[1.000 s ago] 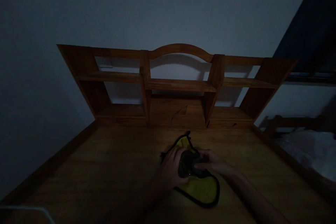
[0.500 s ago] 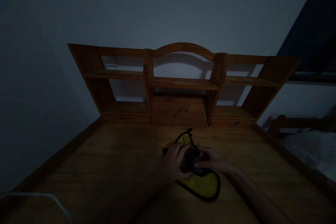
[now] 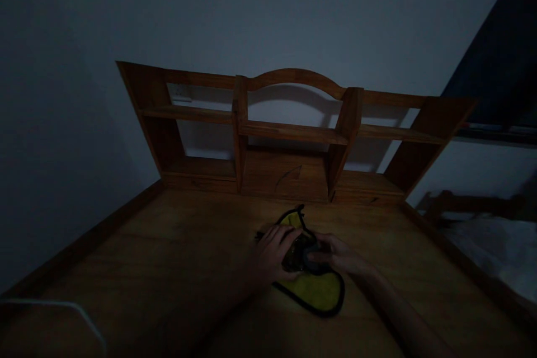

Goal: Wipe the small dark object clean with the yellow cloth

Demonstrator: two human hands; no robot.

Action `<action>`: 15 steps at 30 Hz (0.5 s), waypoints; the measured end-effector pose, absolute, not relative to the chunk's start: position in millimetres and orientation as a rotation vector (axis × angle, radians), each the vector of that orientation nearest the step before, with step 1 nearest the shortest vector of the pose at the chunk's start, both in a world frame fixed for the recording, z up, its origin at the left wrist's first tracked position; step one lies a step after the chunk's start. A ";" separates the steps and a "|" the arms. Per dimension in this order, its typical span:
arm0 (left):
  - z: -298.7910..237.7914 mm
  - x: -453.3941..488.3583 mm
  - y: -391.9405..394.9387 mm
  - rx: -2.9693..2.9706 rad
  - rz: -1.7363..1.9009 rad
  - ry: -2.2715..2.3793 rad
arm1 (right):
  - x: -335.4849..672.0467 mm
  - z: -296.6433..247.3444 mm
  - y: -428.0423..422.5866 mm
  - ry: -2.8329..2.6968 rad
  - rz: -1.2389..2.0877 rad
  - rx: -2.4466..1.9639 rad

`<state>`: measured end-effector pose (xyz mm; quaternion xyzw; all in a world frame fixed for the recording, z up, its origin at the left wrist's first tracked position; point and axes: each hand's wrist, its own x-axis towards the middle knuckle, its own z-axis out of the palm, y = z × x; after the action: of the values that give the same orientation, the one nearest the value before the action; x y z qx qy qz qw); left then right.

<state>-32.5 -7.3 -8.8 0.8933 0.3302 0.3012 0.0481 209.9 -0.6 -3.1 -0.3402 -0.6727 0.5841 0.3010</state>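
Note:
My left hand (image 3: 272, 254) is wrapped round a dark, glossy, rounded object (image 3: 295, 254) whose kind I cannot make out in the dim light. On the object's right side is a smooth grey part (image 3: 310, 260), gripped between the thumb and fingers of my right hand (image 3: 335, 254). Beneath both hands lies a yellow cloth piece (image 3: 314, 292) with thick black edging and small dark tips at its far end. Its middle is hidden by the hands and the object.
The wooden desk top (image 3: 188, 246) spreads around the hands. At its back stands a wooden shelf unit (image 3: 289, 133) against the wall. A pale cable (image 3: 54, 303) runs at the lower left. Whitish fabric (image 3: 495, 246) shows at the far right, beyond the desk edge.
The view has shifted slightly, so hands, object and cloth appear a little farther left. Both hands keep their hold on the dark object.

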 end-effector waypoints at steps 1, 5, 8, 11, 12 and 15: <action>-9.1 -32.9 -6.7 2.727 0.917 1.016 | 210.4 -3.3 0.3 -1.785 1.538 -0.918; -13.7 -34.4 -2.3 2.734 0.958 1.036 | 210.5 -5.9 5.2 -1.718 1.533 -0.983; -15.7 -34.5 0.6 2.752 0.975 1.047 | 207.9 -9.5 7.2 -1.669 1.514 -1.043; -15.3 -33.5 1.7 2.859 0.965 1.016 | 202.3 -10.2 5.5 -1.697 1.445 -1.078; -15.2 -32.9 1.9 2.902 0.968 0.999 | 199.8 -9.6 4.3 -1.715 1.415 -1.082; -16.0 -31.1 3.3 2.979 1.019 0.962 | 191.5 -8.3 0.8 -1.758 1.320 -1.079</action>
<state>-31.1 3.3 -16.0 0.9023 0.2914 0.3086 -0.0754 191.5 0.8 -8.3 -0.4146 -0.6752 0.5070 0.3394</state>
